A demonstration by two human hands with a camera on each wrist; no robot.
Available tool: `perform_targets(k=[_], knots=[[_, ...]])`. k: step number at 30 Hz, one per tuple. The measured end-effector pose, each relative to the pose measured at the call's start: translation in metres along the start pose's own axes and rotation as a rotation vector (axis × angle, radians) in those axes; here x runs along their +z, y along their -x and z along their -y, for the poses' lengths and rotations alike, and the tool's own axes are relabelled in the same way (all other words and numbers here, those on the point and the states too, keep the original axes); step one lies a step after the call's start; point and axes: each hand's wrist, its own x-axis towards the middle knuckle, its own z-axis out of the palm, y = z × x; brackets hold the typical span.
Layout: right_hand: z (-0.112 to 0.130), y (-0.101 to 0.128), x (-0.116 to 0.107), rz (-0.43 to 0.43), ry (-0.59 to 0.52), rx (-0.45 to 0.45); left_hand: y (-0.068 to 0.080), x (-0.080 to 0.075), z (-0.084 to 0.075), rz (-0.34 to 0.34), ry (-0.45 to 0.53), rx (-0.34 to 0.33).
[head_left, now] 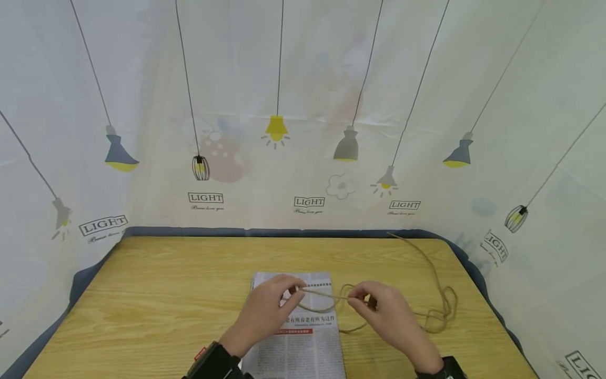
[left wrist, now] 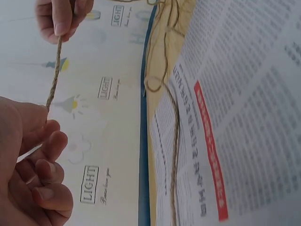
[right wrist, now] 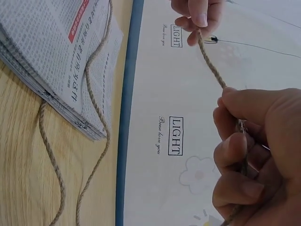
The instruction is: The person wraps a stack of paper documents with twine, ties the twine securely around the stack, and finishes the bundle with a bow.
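1. The desk carries a folded newspaper.
2. My left hand and right hand hover above the newspaper.
3. Both hands' fingers pinch the twine, taut between them; its slack lies rightward.

Rough, fibrous jute-like twine; matt printed paper newspaper; smooth light wood-grain counter; thin matt printed cloth-like backdrop.

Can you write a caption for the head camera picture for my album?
Two hands, left hand and right hand, pinch a twine taut above a newspaper.
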Motion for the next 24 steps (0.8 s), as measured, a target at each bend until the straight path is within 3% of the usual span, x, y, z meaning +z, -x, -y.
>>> perform_targets(k=[4,8,15,24], knots=[[0.002,-0.004,0.003,-0.010,0.025,0.061,0.002,-0.006,0.013,-0.063,-0.097,-0.070],[0.002,-0.007,0.006,-0.015,0.028,0.093,0.005,-0.007,0.030,-0.080,-0.217,-0.149],[-0.003,-0.014,0.013,-0.015,0.065,0.102,0.010,0.005,0.052,0.008,-0.317,-0.254],[-0.003,-0.022,0.022,0.004,0.083,0.115,0.013,0.019,0.060,0.057,-0.306,-0.288]])
